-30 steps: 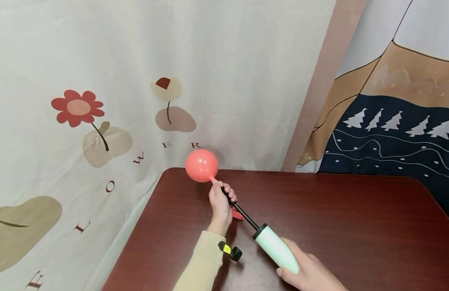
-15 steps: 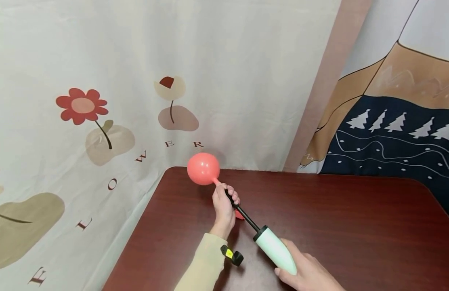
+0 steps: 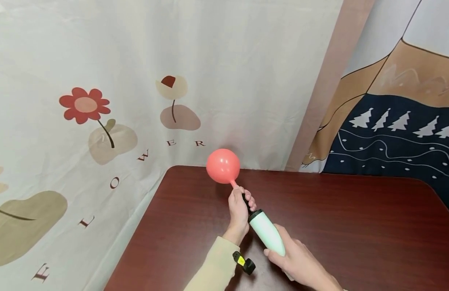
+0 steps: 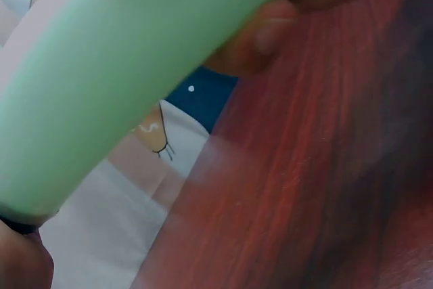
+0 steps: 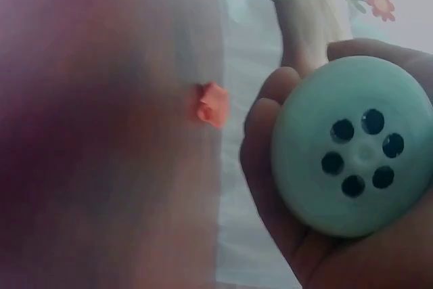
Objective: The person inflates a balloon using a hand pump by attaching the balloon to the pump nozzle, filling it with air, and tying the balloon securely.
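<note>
A round coral-red balloon (image 3: pixel 223 166), partly inflated, sits at the tip of a mint-green hand pump (image 3: pixel 267 231). My left hand (image 3: pixel 240 210) grips the balloon's neck together with the pump's black nozzle end. Around the green barrel curls my right hand (image 3: pixel 297 256), low and to the right. The barrel's front is pushed up close to the left hand, so little black shaft shows. In the left wrist view the green barrel (image 4: pixel 115 79) crosses the upper left. The right wrist view shows the barrel's rounded end (image 5: pixel 355 147), pierced with several holes, in the right palm.
A small crumpled coral-red piece (image 5: pixel 213 105) lies on the tabletop in the right wrist view; the left hand hides it from the head view. The dark red-brown table (image 3: pixel 348 226) meets printed curtains (image 3: pixel 246 81) behind. A strapped camera (image 3: pixel 244 262) is on the left wrist.
The green barrel has slid up along the black shaft toward my left hand, covering it. Balloon and left hand have shifted right, and the right hand has moved up with the barrel.
</note>
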`<control>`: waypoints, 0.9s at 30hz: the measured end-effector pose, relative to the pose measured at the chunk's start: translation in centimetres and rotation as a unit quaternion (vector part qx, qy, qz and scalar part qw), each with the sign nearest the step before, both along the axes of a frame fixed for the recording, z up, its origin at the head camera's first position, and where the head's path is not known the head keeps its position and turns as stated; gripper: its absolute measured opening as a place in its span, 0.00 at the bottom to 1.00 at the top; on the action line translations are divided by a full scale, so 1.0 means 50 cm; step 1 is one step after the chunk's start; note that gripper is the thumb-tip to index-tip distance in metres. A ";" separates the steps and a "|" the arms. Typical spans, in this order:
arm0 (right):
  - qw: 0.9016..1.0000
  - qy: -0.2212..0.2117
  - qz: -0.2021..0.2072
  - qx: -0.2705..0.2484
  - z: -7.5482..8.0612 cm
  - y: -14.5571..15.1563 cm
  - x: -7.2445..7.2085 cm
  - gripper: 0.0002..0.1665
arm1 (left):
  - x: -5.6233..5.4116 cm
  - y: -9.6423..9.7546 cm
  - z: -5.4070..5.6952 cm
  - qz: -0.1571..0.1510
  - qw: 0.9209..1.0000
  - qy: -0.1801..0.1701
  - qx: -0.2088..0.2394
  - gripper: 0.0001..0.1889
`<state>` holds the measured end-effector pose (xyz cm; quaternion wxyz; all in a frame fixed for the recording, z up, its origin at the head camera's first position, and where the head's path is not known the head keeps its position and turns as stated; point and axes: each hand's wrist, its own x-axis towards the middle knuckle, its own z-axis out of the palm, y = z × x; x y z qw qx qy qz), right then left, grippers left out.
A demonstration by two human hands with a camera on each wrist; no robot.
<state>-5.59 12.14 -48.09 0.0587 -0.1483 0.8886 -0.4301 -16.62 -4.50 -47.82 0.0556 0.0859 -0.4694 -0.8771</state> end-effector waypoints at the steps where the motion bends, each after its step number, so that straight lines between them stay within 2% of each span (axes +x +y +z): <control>1: 1.000 -0.013 -0.005 0.002 -0.003 -0.001 0.002 0.40 | -0.001 -0.001 -0.001 0.000 1.000 -0.003 -0.005 0.17; 7: 0.996 -0.087 -0.024 0.016 -0.010 0.010 0.017 0.45 | -0.014 -0.009 -0.002 -0.017 1.000 -0.001 -0.004 0.16; 12: 0.992 -0.121 0.001 0.025 -0.003 0.045 0.034 0.47 | -0.037 -0.034 0.004 0.013 1.000 0.005 0.023 0.16; 17: 0.991 -0.128 0.020 0.025 0.003 0.064 0.050 0.44 | -0.048 -0.053 0.010 0.028 0.999 0.005 0.041 0.17; 22: 0.990 -0.133 0.033 0.018 -0.003 0.063 0.050 0.44 | -0.039 -0.048 0.010 0.024 0.999 0.006 0.033 0.16; 27: 0.994 -0.103 0.020 0.027 -0.006 0.046 0.045 0.44 | -0.025 -0.034 0.009 0.008 0.999 0.017 0.026 0.17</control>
